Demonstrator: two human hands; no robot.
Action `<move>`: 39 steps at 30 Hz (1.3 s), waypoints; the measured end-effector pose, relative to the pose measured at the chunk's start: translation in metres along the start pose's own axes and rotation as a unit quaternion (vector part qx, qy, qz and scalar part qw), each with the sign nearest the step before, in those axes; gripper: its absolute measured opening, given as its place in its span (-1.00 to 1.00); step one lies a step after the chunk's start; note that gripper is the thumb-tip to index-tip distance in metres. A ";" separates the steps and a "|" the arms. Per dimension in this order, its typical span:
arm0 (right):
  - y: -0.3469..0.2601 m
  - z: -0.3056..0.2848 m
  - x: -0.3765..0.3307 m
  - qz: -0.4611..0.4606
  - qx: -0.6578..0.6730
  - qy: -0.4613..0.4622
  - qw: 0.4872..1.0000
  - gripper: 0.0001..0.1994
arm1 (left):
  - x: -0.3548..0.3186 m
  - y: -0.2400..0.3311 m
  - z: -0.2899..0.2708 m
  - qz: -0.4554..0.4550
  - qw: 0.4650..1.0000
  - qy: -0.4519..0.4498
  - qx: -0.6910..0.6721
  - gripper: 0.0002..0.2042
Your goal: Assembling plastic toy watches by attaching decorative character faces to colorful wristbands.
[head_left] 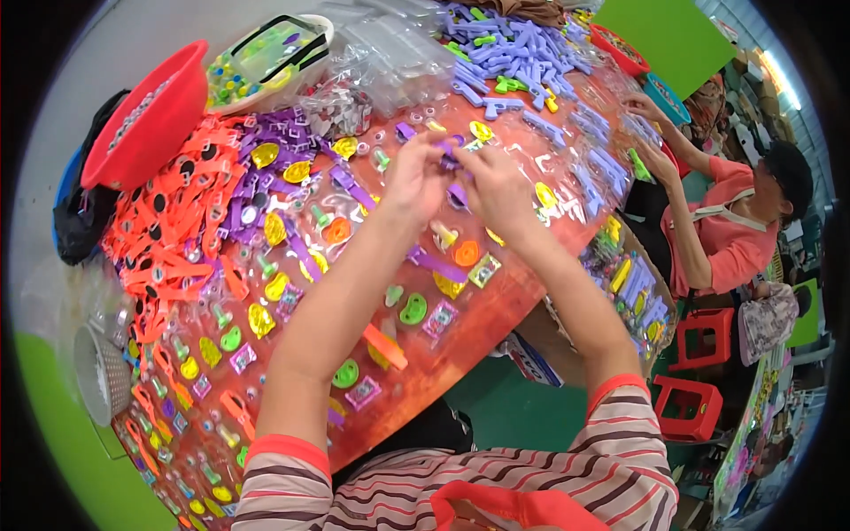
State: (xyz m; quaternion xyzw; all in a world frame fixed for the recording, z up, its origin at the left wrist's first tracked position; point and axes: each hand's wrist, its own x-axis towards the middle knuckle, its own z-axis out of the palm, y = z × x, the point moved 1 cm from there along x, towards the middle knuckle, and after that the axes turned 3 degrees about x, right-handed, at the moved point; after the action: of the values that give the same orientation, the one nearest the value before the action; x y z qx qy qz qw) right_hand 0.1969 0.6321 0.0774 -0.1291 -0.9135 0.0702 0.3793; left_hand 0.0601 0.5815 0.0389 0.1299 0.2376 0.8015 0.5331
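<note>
Left hand [419, 180] and right hand [498, 188] meet above the red table [447, 365], pinching a purple plastic piece [451, 151], apparently adjusting it. The next move likely needs steady control.

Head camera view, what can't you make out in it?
In the head view:
Purple piece: full shape, partly hidden by left hand and right hand.
Small pieces in the big red bowl: too small to identify.
Brown bundle: cut off by the top edge.
</note>
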 end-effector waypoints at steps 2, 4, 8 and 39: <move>0.042 0.026 0.022 0.045 -0.026 -0.023 0.998 -0.73 | 0.037 0.005 -0.004 0.049 0.991 0.057 0.114 -0.63; 0.087 0.055 0.044 0.050 -0.046 -0.009 0.998 -0.76 | 0.061 0.012 -0.011 0.169 0.921 0.139 0.322 -0.62; 0.153 0.112 0.074 0.097 -0.102 -0.036 0.989 -0.76 | 0.099 0.012 -0.056 0.237 0.694 0.036 0.679 -0.59; 0.195 0.117 0.036 0.041 0.003 -0.156 0.987 -0.72 | 0.179 -0.032 -0.044 0.095 0.374 -0.004 0.922 -0.50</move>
State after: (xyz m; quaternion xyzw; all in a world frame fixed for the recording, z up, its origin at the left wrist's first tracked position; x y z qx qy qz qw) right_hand 0.1252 0.8254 -0.0248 -0.1526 -0.9553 0.1075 0.2291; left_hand -0.0060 0.7448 -0.0227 0.5660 0.8138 0.1314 0.0043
